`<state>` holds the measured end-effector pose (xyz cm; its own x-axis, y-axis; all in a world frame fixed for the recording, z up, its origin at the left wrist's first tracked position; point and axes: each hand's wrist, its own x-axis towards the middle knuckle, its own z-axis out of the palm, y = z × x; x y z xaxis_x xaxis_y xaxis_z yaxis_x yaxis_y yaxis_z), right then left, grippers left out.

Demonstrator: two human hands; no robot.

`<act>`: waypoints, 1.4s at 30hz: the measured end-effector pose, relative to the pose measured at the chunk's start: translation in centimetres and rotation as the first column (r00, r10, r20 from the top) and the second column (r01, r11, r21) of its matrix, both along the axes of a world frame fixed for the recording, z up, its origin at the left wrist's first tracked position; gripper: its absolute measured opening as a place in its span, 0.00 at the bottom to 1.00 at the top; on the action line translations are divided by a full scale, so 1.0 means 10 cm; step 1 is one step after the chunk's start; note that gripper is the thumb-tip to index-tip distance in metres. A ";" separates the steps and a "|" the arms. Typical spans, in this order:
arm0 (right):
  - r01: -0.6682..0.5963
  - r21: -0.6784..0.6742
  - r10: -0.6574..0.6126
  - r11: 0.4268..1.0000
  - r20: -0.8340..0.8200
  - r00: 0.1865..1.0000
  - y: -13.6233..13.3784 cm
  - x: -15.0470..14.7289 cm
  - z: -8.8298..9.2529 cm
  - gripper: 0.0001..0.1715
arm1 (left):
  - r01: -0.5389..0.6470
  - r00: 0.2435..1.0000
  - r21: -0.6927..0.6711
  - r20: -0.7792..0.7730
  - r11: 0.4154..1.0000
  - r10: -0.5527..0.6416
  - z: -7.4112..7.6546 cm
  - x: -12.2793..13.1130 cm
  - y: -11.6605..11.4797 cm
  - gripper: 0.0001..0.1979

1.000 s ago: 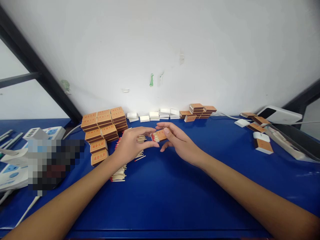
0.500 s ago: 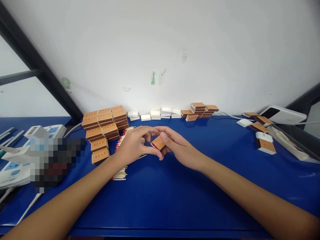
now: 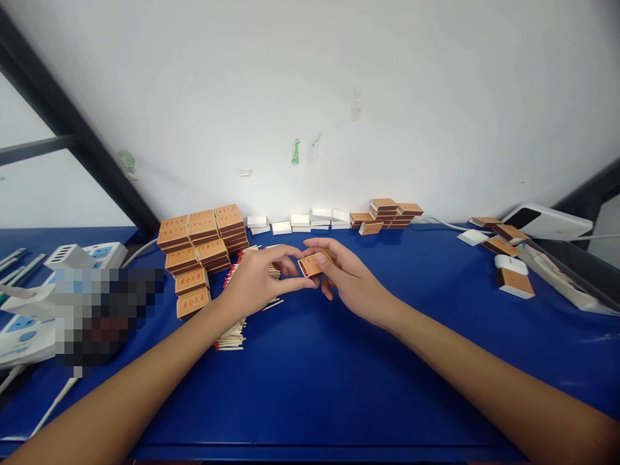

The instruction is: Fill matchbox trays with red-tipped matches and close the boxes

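Observation:
A small orange matchbox (image 3: 314, 263) is held above the blue table, with red match heads showing at its left end. My right hand (image 3: 356, 281) grips it, thumb on the printed top and fingers behind and below. My left hand (image 3: 256, 278) has its thumb and fingertips at the two sides of the box's left end, closed about it; the exact contact is hard to make out. Under and beside my left hand lies a pile of loose matches (image 3: 231, 339) with red heads, partly hidden by the hand. One stray match (image 3: 272, 305) lies just right of the pile.
Stacked orange matchboxes (image 3: 194, 242) stand at the left. White matchbox trays (image 3: 300, 221) line the wall, with more matchboxes (image 3: 385, 213) to their right. A power strip (image 3: 104, 255) is at far left; a white device (image 3: 545, 223) and loose matchbox sleeves (image 3: 516, 282) are at right.
The matchbox has moved slightly up and to the right and turned flatter. My left thumb has risen to the box's lower side, and my left fingertips are now near its upper corner.

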<state>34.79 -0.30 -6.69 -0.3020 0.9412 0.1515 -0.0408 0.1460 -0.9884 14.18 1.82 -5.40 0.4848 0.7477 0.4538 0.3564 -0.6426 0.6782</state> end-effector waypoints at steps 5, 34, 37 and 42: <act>-0.007 0.034 0.004 0.999 0.077 0.997 0.01 0.03 0.02 0.25 | -0.022 0.998 -0.128 0.059 0.992 0.029 0.03 0.04 -0.02 0.19; 0.170 -0.129 -0.182 0.977 -0.092 0.979 0.08 0.09 0.08 0.30 | -0.173 0.981 -0.074 0.073 0.982 0.178 -0.02 -0.02 0.09 0.18; 0.173 -0.149 -0.187 0.974 -0.089 0.978 0.07 0.09 0.10 0.29 | -0.162 0.985 -0.029 0.050 0.986 0.163 -0.03 -0.01 0.09 0.17; 0.116 -0.143 -0.125 0.983 -0.059 0.990 0.03 0.06 0.10 0.26 | -0.183 0.983 0.002 -0.012 0.983 0.183 0.01 -0.01 0.05 0.17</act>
